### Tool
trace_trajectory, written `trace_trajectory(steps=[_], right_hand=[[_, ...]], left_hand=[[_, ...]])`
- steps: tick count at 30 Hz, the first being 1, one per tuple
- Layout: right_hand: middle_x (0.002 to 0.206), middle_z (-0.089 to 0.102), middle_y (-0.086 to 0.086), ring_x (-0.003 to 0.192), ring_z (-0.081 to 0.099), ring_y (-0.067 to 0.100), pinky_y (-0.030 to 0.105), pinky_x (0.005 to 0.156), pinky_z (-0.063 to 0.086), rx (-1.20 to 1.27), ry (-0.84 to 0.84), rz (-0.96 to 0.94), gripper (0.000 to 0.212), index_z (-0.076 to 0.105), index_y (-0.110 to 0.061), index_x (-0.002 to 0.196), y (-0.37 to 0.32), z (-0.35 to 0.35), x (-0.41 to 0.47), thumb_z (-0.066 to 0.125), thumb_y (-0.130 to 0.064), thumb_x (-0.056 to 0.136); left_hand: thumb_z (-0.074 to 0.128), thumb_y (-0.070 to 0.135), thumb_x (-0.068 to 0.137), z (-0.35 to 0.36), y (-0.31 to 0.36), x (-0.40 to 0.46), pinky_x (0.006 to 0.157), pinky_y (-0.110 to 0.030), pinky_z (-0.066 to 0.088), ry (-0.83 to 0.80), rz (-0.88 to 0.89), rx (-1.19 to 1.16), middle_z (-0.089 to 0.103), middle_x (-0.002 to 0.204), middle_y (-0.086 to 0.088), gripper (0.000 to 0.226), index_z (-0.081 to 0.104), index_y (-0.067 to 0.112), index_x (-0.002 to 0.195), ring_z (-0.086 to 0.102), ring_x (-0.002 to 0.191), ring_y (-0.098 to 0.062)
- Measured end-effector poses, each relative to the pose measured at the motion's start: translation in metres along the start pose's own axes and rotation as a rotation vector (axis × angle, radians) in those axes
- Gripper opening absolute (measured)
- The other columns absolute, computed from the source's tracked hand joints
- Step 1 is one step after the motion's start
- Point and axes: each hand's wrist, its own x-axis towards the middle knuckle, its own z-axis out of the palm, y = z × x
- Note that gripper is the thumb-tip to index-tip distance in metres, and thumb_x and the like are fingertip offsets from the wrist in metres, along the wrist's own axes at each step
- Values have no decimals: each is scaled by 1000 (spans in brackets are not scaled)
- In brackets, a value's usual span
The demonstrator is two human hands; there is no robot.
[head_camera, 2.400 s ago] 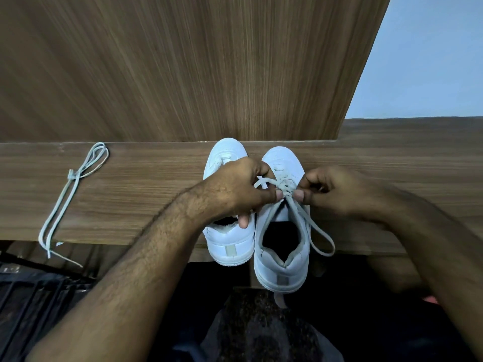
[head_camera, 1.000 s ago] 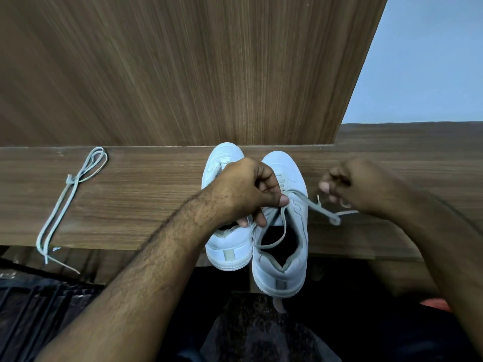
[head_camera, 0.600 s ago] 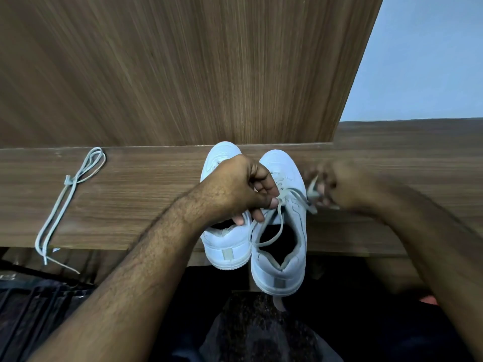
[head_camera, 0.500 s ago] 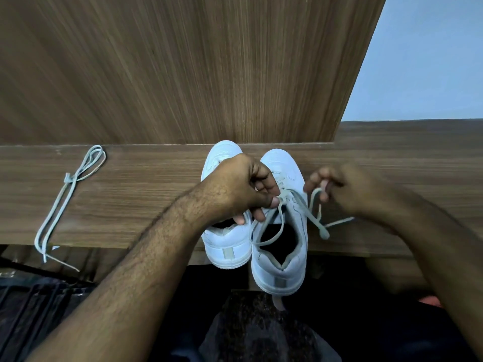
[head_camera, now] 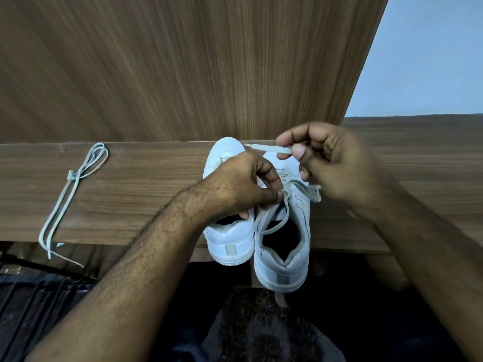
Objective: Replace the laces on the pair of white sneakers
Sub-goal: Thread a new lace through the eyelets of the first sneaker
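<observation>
Two white sneakers stand side by side on a wooden shelf [head_camera: 143,194], heels toward me and overhanging its front edge. The left sneaker [head_camera: 230,239] is partly under my left hand [head_camera: 243,186]. That hand pinches the lace [head_camera: 274,223] of the right sneaker [head_camera: 283,259] at the tongue, with a loop hanging over the shoe's opening. My right hand [head_camera: 329,163] is raised above the right sneaker's toe and grips the lace's free end [head_camera: 269,148] between thumb and fingers, its tip pointing left.
A spare pale lace [head_camera: 69,197], knotted into a bundle, lies at the left of the shelf with its ends hanging over the front edge. A wooden panel [head_camera: 183,66] rises behind the shelf. Dark floor and my lap are below.
My right hand has lifted the lace end from beside the right sneaker up over its toe. My left hand has kept its pinch at the tongue.
</observation>
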Motion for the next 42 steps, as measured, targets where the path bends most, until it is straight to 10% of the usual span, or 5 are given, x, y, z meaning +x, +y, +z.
trace_trajectory(steps=[4,9,20,30,42], right_hand=[[88,71,-19,79,66,-2,24,72,53,-414,-176,77,25,72,-35,102,11,-5,-3,51,-30,89],[87,61,-16,79,57,1,31,73,48,-598,-296,137,42,64,-40,87,16,-10,-3,50,0,92],[82,52,-23,75,51,-3,41,66,50,-677,-294,-63,30,58,-44,98,19,-12,-1,54,-67,80],[82,73,-17,66,65,-1,33,69,58,-262,-3,115,23,72,-35,93,22,-11,1,59,-17,99],[87,71,-22,90,66,1,40,89,54,-454,-282,116,14,78,-39,89,23,-18,1,76,-26,85]], left_hand=[[83,25,81,-3,-4,3,48,-17,44,58,33,34,72,71,0,8,76,20,82,54,48,-1],[80,20,83,-1,-5,5,50,-18,48,59,46,78,73,81,-7,4,78,23,83,56,50,-3],[70,17,91,-1,0,2,36,-11,35,5,-18,53,72,62,1,4,73,19,88,63,48,-19],[76,20,88,2,-4,8,45,-15,45,42,112,32,61,51,20,6,73,16,87,52,41,2],[70,9,92,2,-8,11,43,-28,52,44,209,-31,65,64,8,5,67,9,89,73,62,-15]])
